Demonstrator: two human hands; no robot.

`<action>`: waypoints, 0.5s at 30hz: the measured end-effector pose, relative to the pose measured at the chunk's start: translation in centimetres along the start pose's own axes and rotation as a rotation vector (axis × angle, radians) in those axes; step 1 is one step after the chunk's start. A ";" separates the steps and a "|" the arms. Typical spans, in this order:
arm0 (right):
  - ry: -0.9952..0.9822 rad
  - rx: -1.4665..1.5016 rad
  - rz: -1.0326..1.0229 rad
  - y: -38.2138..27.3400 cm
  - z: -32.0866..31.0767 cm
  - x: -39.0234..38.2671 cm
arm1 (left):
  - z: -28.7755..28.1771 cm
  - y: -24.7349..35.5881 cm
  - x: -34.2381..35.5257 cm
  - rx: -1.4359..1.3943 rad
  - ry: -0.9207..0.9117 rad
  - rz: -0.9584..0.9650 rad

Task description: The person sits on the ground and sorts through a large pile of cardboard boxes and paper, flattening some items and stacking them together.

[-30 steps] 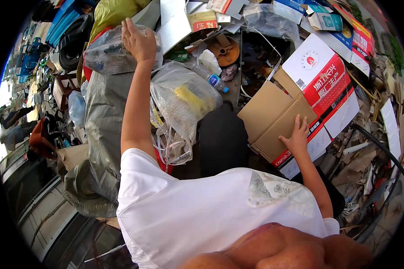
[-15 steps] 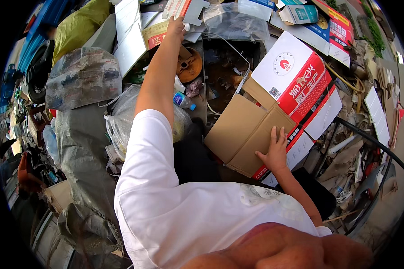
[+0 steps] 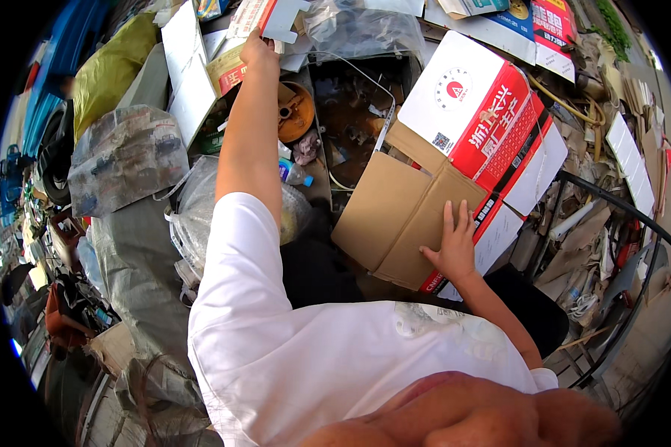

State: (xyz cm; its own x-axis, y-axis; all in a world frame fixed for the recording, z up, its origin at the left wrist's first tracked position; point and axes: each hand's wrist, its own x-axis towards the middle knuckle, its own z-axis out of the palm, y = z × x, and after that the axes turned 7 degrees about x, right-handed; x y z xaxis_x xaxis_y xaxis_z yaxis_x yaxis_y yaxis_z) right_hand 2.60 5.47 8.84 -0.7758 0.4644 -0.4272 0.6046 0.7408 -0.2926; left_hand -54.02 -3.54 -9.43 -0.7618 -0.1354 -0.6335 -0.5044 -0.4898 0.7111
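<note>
Right hand [image 3: 453, 252], fingers spread, on opened-out brown-red carton [image 3: 395, 212] before white shirt [image 3: 320, 357]; flat palm steadies best. Farther, past orange disc [image 3: 300, 119], left hand [image 3: 259, 54] at edge of smaller red-grey carton [image 3: 282, 21]; whether fingers pinch, cannot tell; edge grip advisable.

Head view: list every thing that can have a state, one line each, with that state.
Large carton: opened out, not closed up
Right hand: fingers spread on the carton
Left hand: at the red-and-white card; cannot tell whether its grip is closed
Plastic bottle: lying on its side, capped
Dark box: open-topped, brown debris inside
Yellow-green sack: creased
Clear plastic sheet: wrinkled
</note>
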 end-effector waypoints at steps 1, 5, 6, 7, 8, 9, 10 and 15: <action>-0.003 -0.002 0.007 -0.1 -0.1 -0.1 | 0.1 0.5 -0.6 -0.060 0.049 0.024; 0.001 -0.004 -0.011 -0.6 -0.1 -0.3 | -2.1 5.4 -0.8 -0.192 -0.057 0.016; 0.002 -0.006 -0.006 -0.5 0.1 -0.5 | -2.4 6.3 -1.5 -0.198 -0.106 -0.018; 0.005 -0.012 -0.001 -0.4 0.2 -0.7 | -2.4 7.4 -2.5 -0.174 -0.110 -0.075; 0.007 -0.017 0.001 -0.3 0.2 -0.8 | -2.7 8.3 -3.0 -0.132 -0.158 -0.057; 0.013 -0.018 0.004 -0.1 0.3 -0.7 | -2.4 9.5 -4.5 -0.143 -0.204 -0.056; 0.011 -0.028 0.009 0.0 0.3 -0.8 | -2.3 10.5 -6.0 -0.153 -0.251 -0.059; -0.042 -0.033 0.070 -0.3 -0.4 -1.1 | -0.2 17.5 -15.7 -0.096 -0.389 -0.047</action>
State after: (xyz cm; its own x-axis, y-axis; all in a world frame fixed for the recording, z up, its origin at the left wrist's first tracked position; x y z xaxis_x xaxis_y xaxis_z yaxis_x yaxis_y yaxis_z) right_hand 3.21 4.97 9.67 -0.7233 0.4953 -0.4812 0.6501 0.7233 -0.2328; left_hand -50.85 -10.15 12.88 -0.8449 0.2160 -0.4894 -0.5163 -0.5688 0.6403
